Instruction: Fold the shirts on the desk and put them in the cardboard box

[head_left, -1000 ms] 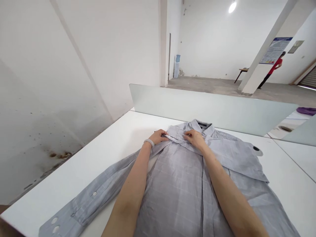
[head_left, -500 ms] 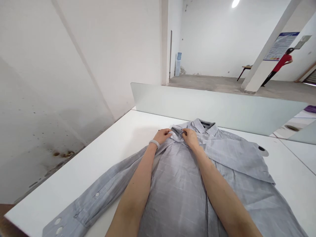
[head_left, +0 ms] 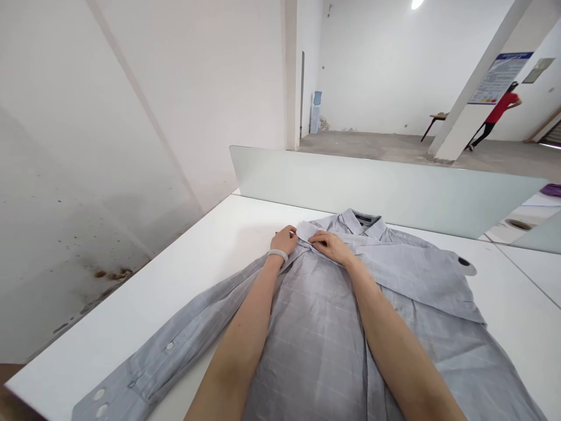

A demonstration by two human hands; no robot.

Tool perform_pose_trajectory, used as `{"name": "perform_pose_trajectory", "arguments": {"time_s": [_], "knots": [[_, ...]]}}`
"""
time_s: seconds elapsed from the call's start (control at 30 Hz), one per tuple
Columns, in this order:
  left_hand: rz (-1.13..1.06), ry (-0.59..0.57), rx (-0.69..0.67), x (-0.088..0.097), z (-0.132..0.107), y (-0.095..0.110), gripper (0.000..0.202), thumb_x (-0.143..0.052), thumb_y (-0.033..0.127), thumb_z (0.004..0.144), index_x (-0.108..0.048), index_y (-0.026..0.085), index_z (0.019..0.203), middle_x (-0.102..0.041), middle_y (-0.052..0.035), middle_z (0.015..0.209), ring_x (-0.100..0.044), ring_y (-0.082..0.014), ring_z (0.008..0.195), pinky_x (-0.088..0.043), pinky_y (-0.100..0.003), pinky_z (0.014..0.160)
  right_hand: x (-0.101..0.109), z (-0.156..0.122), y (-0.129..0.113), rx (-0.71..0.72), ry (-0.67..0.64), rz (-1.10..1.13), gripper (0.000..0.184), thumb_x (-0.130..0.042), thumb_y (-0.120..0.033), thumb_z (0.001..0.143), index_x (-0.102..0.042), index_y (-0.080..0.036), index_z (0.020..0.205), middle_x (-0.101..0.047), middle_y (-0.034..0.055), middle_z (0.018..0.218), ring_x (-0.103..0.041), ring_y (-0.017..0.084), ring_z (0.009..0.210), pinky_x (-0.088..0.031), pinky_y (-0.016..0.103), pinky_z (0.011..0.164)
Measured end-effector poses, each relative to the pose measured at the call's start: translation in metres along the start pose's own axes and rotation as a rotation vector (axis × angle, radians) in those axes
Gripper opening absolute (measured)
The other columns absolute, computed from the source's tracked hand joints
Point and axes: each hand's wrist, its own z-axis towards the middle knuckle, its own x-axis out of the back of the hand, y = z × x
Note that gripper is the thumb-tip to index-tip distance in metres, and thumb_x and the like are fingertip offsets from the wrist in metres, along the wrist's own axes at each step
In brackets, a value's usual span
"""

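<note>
A grey checked button-up shirt (head_left: 315,327) lies spread on the white table (head_left: 205,257), its collar (head_left: 372,228) at the far side. One sleeve is folded across the chest, and its cuff (head_left: 305,229) lies between my hands. My left hand (head_left: 284,240), a pale band at the wrist, is closed in a pinch at the cuff's left end. With fingers bent and closed, my right hand (head_left: 332,247) grips the cuff's near edge; its fingertips are partly hidden. The other sleeve (head_left: 175,339) stretches toward the near left, with buttons showing on its cuff.
A low frosted partition (head_left: 368,187) runs along the table's far edge. Cable holes (head_left: 467,266) open in the tabletop at the right. A wall stands to the left. Far back are a water dispenser (head_left: 315,111), a pillar (head_left: 482,82) and a person in red (head_left: 504,108).
My right hand has moved left, closer to my left hand. The cuff gaped with a button showing before; now it lies flatter, its outer face up.
</note>
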Motion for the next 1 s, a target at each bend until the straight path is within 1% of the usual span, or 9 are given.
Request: {"name": "perform_pose_trajectory", "arguments": {"time_s": [0.13,0.27,0.37,0.43,0.53,0.63,0.7,0.87,1.0], "knots": [[-0.034,0.001,0.052,0.001,-0.002,0.007,0.023,-0.043,0.038,0.089,-0.059,0.025,0.099,-0.07,-0.0049,0.099,-0.063,-0.0239,0.094,-0.045,-0.032,0.076,0.011,0.0,0.001,0.011,-0.012,0.011,0.026,-0.048,-0.019,0.086,-0.073,-0.019,0.091,-0.07,0.0047,0.101,-0.063,0.017,0.092,-0.046,0.029,0.084],[0.051,-0.018,0.066,-0.003,-0.006,0.013,0.022,-0.053,0.034,0.084,-0.055,0.024,0.104,-0.068,-0.0065,0.102,-0.061,-0.0259,0.099,-0.043,-0.035,0.08,0.032,-0.008,0.02,-0.247,0.236,-0.176,0.03,-0.043,-0.02,0.087,-0.072,-0.018,0.095,-0.072,0.0061,0.097,-0.064,0.019,0.089,-0.047,0.029,0.082],[0.099,0.035,0.051,-0.005,-0.01,0.016,0.03,-0.053,0.026,0.084,-0.05,0.023,0.114,-0.065,-0.009,0.108,-0.06,-0.0258,0.1,-0.043,-0.036,0.082,0.052,-0.026,0.042,-0.34,0.277,-0.301,0.028,-0.048,-0.016,0.083,-0.07,-0.014,0.099,-0.07,0.0107,0.103,-0.064,0.022,0.095,-0.046,0.033,0.087],[0.18,0.154,-0.059,-0.005,-0.013,0.02,0.039,-0.056,0.019,0.081,-0.048,0.022,0.119,-0.059,-0.0111,0.12,-0.055,-0.0268,0.109,-0.042,-0.038,0.088,0.065,-0.042,0.055,-0.298,0.279,-0.337,0.03,-0.051,-0.016,0.08,-0.068,-0.013,0.105,-0.066,0.0127,0.114,-0.061,0.024,0.104,-0.045,0.036,0.092],[0.269,0.253,-0.388,-0.005,-0.017,0.031,0.036,-0.051,0.01,0.083,-0.054,0.023,0.116,-0.057,-0.0083,0.123,-0.049,-0.0244,0.118,-0.035,-0.038,0.099,0.082,-0.07,0.068,-0.159,0.305,-0.405,0.034,-0.051,-0.018,0.08,-0.066,-0.016,0.111,-0.06,0.0109,0.126,-0.056,0.024,0.114,-0.043,0.039,0.099],[0.262,0.083,-0.665,-0.009,-0.02,0.039,0.022,-0.043,0.019,0.092,-0.063,0.022,0.102,-0.065,-0.0043,0.108,-0.056,-0.0189,0.107,-0.037,-0.035,0.1,0.089,-0.093,0.074,-0.077,0.305,-0.424,0.029,-0.049,-0.026,0.085,-0.068,-0.019,0.106,-0.063,0.0086,0.12,-0.057,0.024,0.112,-0.044,0.041,0.1],[0.283,-0.04,-0.717,-0.015,-0.02,0.039,0.026,-0.04,0.03,0.096,-0.065,0.021,0.1,-0.066,-0.0043,0.109,-0.058,-0.0186,0.105,-0.039,-0.034,0.098,0.088,-0.104,0.077,-0.084,0.28,-0.43,0.03,-0.048,-0.032,0.087,-0.068,-0.02,0.106,-0.064,0.0085,0.118,-0.057,0.024,0.111,-0.044,0.042,0.1],[0.458,-0.246,-0.559,-0.026,-0.018,0.025,0.042,-0.033,0.029,0.096,-0.045,0.022,0.136,-0.037,-0.0043,0.15,-0.027,-0.0258,0.139,-0.026,-0.046,0.111,0.071,-0.122,0.088,-0.2,0.159,-0.54,0.045,-0.035,-0.039,0.093,-0.052,-0.018,0.13,-0.051,0.0115,0.137,-0.046,0.027,0.127,-0.036,0.051,0.106],[0.483,-0.376,-0.467,-0.023,-0.017,0.022,0.049,-0.026,0.032,0.097,-0.031,0.025,0.145,-0.022,0.0001,0.156,-0.012,-0.0251,0.145,-0.014,-0.049,0.116,0.068,-0.128,0.091,-0.253,0.109,-0.598,0.05,-0.028,-0.042,0.095,-0.043,-0.021,0.138,-0.044,0.009,0.144,-0.039,0.026,0.133,-0.03,0.055,0.108]]}}
